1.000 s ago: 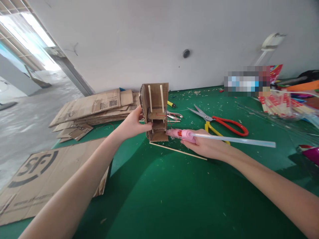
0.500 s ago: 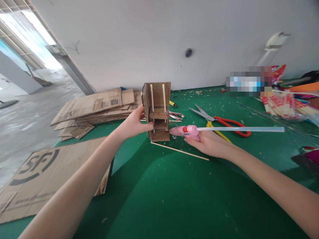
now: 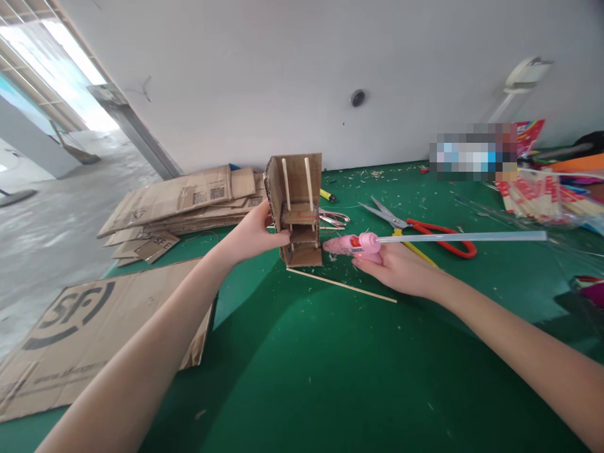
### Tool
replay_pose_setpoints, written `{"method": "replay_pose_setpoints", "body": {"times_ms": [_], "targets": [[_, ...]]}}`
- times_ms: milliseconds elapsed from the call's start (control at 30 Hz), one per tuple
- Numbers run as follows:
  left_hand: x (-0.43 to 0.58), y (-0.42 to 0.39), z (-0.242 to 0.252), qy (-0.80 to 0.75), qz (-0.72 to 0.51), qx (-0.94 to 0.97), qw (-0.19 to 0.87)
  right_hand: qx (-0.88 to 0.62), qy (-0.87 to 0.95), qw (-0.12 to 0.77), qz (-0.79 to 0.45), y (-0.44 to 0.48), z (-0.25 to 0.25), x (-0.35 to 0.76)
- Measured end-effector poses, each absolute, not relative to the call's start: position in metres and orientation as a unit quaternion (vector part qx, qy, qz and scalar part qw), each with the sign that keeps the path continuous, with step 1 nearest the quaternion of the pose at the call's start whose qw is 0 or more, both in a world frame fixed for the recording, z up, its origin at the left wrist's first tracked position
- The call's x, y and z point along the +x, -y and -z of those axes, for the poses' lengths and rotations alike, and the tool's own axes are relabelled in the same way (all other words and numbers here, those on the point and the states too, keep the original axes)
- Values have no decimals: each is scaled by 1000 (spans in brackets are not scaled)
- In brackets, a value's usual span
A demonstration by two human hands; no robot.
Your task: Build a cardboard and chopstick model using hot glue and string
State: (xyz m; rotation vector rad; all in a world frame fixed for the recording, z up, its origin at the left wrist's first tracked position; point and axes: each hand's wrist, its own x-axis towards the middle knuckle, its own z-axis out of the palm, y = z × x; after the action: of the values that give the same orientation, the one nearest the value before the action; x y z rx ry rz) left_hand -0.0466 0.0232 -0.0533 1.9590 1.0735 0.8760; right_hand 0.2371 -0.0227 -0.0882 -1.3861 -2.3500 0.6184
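A small cardboard box [image 3: 299,181], open toward me, stands on the green table [image 3: 302,377] with wooden sticks running upright inside it and a cardboard shelf across its middle. My left hand [image 3: 259,233] grips its left side, the thumb on the front edge and the other fingers hidden behind. In my right hand [image 3: 401,270] is a pink hot glue gun [image 3: 358,246], its nozzle close to the box's lower right edge. A long clear glue stick [image 3: 462,237] sticks out of the gun's back. One thin wooden stick [image 3: 342,285] lies in front of the box.
Red-handled scissors [image 3: 438,238] and a yellow-handled tool [image 3: 418,253] lie behind my right hand. Stacked cardboard [image 3: 189,195] and a large flat cardboard sheet [image 3: 70,340] are on the left. Packets of sticks [image 3: 533,198] lie at the right; a yellow cutter [image 3: 327,196] is behind the box.
The glue gun's nozzle has drawn slightly right, away from the box's edge. The box leans a little further left in my left hand.
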Motion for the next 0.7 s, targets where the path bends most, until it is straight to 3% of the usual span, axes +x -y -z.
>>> {"method": "replay_pose_setpoints", "body": {"times_ms": [300,700], "targets": [[-46,-22,51,-417,-326,761,376,-484,824,173,-237,19,84,235],[-49,-25,51,-424,-308,764,376,-538,750,129,-363,12,81,237]]}}
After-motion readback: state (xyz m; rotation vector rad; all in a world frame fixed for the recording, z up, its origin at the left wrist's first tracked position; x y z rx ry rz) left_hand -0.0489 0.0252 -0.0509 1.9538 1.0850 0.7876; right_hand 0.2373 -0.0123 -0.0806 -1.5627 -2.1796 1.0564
